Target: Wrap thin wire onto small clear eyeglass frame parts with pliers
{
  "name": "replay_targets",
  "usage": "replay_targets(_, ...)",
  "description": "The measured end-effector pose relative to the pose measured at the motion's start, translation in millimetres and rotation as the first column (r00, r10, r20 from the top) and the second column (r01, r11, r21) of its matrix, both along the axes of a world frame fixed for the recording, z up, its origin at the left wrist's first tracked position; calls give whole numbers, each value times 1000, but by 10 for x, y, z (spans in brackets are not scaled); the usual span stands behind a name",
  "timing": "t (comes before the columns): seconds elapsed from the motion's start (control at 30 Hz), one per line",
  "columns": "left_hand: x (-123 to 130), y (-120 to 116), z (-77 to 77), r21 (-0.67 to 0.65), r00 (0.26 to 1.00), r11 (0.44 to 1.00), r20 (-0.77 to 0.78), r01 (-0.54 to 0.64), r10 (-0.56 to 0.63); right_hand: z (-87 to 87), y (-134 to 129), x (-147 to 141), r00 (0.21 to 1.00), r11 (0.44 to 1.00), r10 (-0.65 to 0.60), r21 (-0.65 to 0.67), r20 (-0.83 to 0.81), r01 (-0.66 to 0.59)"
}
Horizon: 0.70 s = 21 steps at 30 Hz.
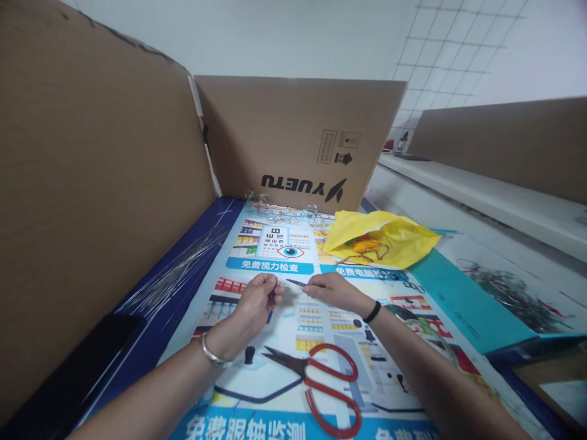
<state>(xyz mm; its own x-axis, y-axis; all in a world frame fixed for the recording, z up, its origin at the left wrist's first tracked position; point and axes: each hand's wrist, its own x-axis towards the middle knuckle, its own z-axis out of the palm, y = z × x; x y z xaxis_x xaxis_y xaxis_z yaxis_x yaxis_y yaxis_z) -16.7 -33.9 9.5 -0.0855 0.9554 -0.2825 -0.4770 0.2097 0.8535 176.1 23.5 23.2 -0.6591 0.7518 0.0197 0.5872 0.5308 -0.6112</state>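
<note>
Near the middle of the mat, my left hand (260,300) is closed in a pinch on what looks like a thin wire (291,297), only faintly visible between my hands. Facing it, my right hand (334,292) is closed around a slim, dark pointed tool (295,283). Its tip points at my left fingers, and the rest is hidden in my grip, so I cannot tell its exact kind. Closer to me, between my forearms, lie scissors (308,369) with red looped handles, their blades slightly apart and pointing left.
A printed mat (270,330) covers the table. Straight thin wires (178,269) lie left, beside a black flat object (98,351). A yellow bag (389,238) lies open at back right. A teal box (463,299) has tangled wire pieces (518,299) beside it. Cardboard panels (284,134) stand behind and left.
</note>
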Motion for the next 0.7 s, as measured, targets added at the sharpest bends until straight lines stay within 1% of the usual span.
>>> replay_targets(0.1, 15, 1, 12, -3, 998, 998, 21, -61, 61, 4, -11, -17, 999, 1000, -4, -22, -35, 3)
replay_targets(0.23, 21, -3, 7, 37, 1000, 999, 24, -4, 3, 12, -31, -47, 994, 995, -31, -95, -103, 21)
replay_targets(0.37, 16, -11, 31, 71, 993, 997, 110, 24, -32, 6, -39, -55, 990, 991, -47, -133, -134, 29)
replay_targets(0.43, 10, -17, 46, 88, 989, 994, 125, 65, -76, -5, -32, -49, 988, 989, -59, -141, -140, 39)
replay_targets(0.6, -38, -21, 23, 134, 978, 971, 37, 198, -205, -27, -8, -32, 991, 992, -44, -119, -126, 28)
replay_targets(0.7, -98, -1, 14, 133, 962, 955, 31, 266, -272, -17, -6, -28, 994, 995, -29, -95, -107, 19)
